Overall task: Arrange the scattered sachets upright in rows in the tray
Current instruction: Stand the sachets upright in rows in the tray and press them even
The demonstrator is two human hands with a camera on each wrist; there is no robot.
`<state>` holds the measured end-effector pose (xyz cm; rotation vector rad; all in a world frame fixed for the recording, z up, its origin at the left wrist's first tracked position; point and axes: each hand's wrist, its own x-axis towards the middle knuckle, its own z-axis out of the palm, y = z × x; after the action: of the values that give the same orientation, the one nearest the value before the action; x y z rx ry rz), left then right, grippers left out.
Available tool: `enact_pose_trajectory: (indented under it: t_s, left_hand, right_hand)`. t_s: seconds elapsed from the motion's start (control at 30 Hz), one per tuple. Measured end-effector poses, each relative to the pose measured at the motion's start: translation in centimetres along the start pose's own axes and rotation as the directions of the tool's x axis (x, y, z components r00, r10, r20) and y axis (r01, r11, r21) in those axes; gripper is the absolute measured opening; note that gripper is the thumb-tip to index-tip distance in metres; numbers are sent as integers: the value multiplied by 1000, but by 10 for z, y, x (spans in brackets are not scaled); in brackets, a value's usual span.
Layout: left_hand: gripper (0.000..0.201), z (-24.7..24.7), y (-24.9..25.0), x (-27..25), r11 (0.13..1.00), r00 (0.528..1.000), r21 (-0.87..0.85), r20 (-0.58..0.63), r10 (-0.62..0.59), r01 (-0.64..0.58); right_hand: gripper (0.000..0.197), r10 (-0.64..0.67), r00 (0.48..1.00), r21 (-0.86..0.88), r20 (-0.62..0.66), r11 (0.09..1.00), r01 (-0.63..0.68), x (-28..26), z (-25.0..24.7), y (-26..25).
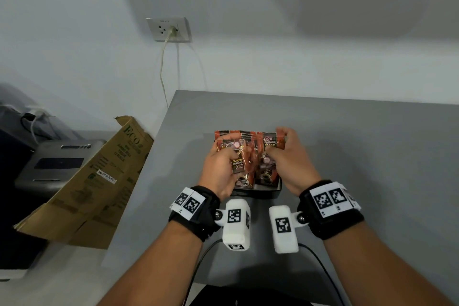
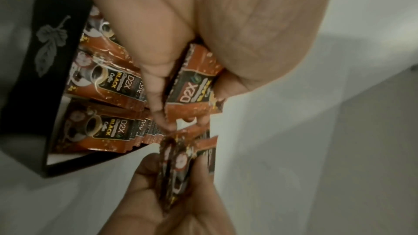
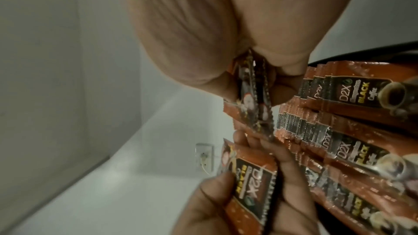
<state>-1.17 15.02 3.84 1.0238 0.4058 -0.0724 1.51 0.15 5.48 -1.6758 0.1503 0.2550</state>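
Note:
A black tray (image 1: 267,192) stands on the grey table, with orange-and-black coffee sachets (image 2: 106,81) upright in rows inside it. My left hand (image 1: 233,155) is over the tray's left side and grips one sachet (image 2: 194,85) between thumb and curled fingers. Over the tray's right side, my right hand (image 1: 274,148) pinches a few sachets (image 3: 251,96) edge-on. Both hands meet just above the rows (image 3: 339,113). The hands hide the tray's middle.
A folded cardboard box (image 1: 94,181) leans off the table's left edge, beside a grey machine (image 1: 57,164). A wall socket (image 1: 169,30) with a cable hangs behind. Bare grey tabletop (image 1: 372,144) lies to the right of and behind the tray.

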Motion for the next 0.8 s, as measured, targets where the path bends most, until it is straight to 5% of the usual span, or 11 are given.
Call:
enact_pose_trajectory:
  t_s: [0.13, 0.2, 0.47, 0.63, 0.7, 0.8]
  left_hand:
    - [43, -3, 5, -3, 1000, 998, 17, 68, 9, -10]
    - [46, -4, 2, -2, 1000, 997, 18, 71, 18, -20]
    - [68, -1, -3, -1, 998, 998, -10, 37, 56, -56]
    - [48, -3, 11, -5, 960, 990, 278, 142, -14, -26]
    - [46, -5, 14, -5, 913, 986, 404, 167, -3, -66]
    - [50, -8, 14, -2, 939, 997, 342, 78, 5, -31]
  right_hand:
    - [27, 59, 990, 354, 128, 930, -101, 1, -3, -1]
    - [29, 62, 981, 379, 185, 916, -129, -2, -2, -4]
    - [29, 2, 986, 72, 164, 997, -14, -4, 3, 5]
    - [23, -56, 973, -280, 225, 953, 120, 1, -10, -6]
    - [19, -70, 985, -182, 161, 978, 100, 3, -11, -9]
    - [16, 0, 1000, 149, 23, 989, -3, 2, -11, -10]
